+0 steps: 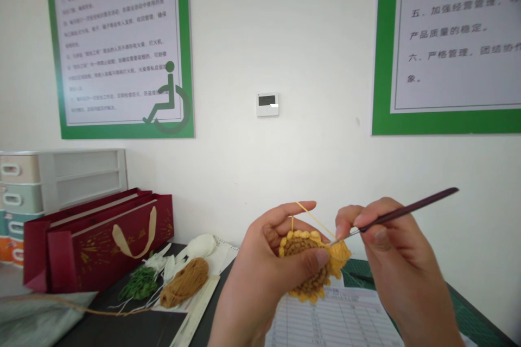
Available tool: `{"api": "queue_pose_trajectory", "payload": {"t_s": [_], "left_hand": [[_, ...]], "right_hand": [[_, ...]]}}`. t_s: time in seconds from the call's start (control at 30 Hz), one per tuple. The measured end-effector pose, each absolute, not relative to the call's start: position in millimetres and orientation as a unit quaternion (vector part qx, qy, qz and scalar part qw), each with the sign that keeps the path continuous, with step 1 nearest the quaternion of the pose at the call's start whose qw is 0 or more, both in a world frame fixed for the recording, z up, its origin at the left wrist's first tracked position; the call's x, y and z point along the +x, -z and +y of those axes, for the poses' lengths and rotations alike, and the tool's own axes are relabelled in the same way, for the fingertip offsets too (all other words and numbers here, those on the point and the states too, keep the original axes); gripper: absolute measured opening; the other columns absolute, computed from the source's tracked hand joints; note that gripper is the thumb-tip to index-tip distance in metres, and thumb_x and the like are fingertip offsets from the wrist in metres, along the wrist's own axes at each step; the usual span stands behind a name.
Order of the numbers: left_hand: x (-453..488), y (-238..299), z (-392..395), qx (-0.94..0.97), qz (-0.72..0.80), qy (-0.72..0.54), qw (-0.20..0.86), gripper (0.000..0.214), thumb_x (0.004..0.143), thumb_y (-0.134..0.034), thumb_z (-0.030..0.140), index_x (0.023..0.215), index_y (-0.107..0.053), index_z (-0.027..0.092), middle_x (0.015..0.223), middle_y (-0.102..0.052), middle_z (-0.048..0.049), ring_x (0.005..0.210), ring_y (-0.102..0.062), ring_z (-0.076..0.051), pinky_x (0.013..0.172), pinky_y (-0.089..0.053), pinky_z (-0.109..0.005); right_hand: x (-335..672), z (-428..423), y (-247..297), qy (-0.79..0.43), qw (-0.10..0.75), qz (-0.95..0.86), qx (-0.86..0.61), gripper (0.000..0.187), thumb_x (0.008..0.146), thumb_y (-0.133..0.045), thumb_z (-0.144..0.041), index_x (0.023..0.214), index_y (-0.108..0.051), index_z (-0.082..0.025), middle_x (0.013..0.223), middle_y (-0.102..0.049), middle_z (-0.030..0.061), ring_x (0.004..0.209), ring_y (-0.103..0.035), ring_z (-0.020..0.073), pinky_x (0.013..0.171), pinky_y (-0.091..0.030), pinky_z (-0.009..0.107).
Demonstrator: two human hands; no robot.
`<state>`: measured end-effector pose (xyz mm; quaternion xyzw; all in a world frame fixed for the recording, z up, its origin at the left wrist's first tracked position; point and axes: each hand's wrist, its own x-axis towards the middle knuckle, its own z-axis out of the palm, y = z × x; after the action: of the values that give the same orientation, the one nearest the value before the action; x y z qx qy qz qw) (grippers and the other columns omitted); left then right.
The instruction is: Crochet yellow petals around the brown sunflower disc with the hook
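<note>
The left hand [264, 260] is curling its fingers around a yellow crocheted flower [309, 265], and the right hand [394, 244] is pinching a crochet hook [407, 210] tight!

The left hand [268, 249] grips a yellow crochet flower [303, 265] while the right hand [394, 244] holds a dark crochet hook [411, 209] at its edge, yellow yarn [313, 219] running taut between them

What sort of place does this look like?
Probably a craft workshop: a wall poster with a wheelchair symbol, brown yarn on the desk, and a crochet hook working a yellow crocheted piece.
</note>
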<state>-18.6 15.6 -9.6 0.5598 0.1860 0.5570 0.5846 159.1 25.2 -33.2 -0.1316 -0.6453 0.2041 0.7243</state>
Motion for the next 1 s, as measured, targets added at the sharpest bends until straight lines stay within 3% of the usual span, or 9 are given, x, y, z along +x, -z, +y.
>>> {"api": "queue_pose_trajectory", "payload": {"t_s": [0.33,0.47,0.63,0.8,1.0], "left_hand": [[-19.6,4.3,11.6,0.558,0.209,-0.554,0.581,0.066,0.061,-0.097,0.015,0.122,-0.071,0.013,0.086,-0.078,-0.0053,0.071,-0.070,-0.016,0.065,-0.054,-0.025],[-19.9,1.3,8.5,0.555,0.218,-0.554,0.581,0.066,0.060,-0.096,0.009,0.121,-0.071,0.013,0.084,-0.076,-0.0030,0.069,-0.068,-0.014,0.065,-0.053,-0.024],[-18.5,8.7,11.8,0.544,0.177,-0.561,0.598,0.061,0.063,-0.096,0.013,0.120,-0.074,0.020,0.090,-0.071,-0.0018,0.076,-0.068,-0.015,0.066,-0.052,-0.025],[-17.9,4.8,7.2,0.498,0.139,-0.541,0.663,0.060,0.064,-0.096,0.010,0.120,-0.075,0.017,0.087,-0.071,-0.0019,0.072,-0.067,-0.012,0.068,-0.053,-0.023],[-5.8,3.1,0.6,0.432,0.139,-0.567,0.687,0.057,0.061,-0.097,0.013,0.114,-0.077,0.013,0.072,-0.067,0.0016,0.062,-0.062,-0.009,0.061,-0.050,-0.019]], "right_hand": [[164.4,15.6,26.6,-0.047,0.680,-0.721,-0.125,0.012,0.104,-0.052,-0.022,0.105,-0.064,-0.025,0.088,-0.070,0.0016,0.086,-0.067,0.0182,0.077,-0.052,0.035],[166.6,8.5,18.3,0.098,0.612,-0.775,-0.126,0.015,0.097,-0.056,-0.013,0.103,-0.064,-0.024,0.091,-0.073,0.0031,0.085,-0.068,0.0208,0.081,-0.052,0.044],[166.3,3.8,18.6,0.254,0.549,-0.785,-0.134,0.026,0.084,-0.065,-0.004,0.101,-0.066,-0.024,0.097,-0.077,0.0034,0.088,-0.066,0.0211,0.079,-0.054,0.045],[165.6,16.2,35.0,0.307,0.575,-0.749,-0.119,0.039,0.080,-0.072,-0.003,0.114,-0.067,-0.022,0.104,-0.073,0.0048,0.099,-0.064,0.0221,0.077,-0.059,0.042],[155.5,25.8,42.3,0.368,0.647,-0.657,-0.122,0.035,0.071,-0.075,0.006,0.084,-0.071,-0.026,0.097,-0.069,-0.0009,0.090,-0.064,0.0168,0.075,-0.061,0.035]]}}
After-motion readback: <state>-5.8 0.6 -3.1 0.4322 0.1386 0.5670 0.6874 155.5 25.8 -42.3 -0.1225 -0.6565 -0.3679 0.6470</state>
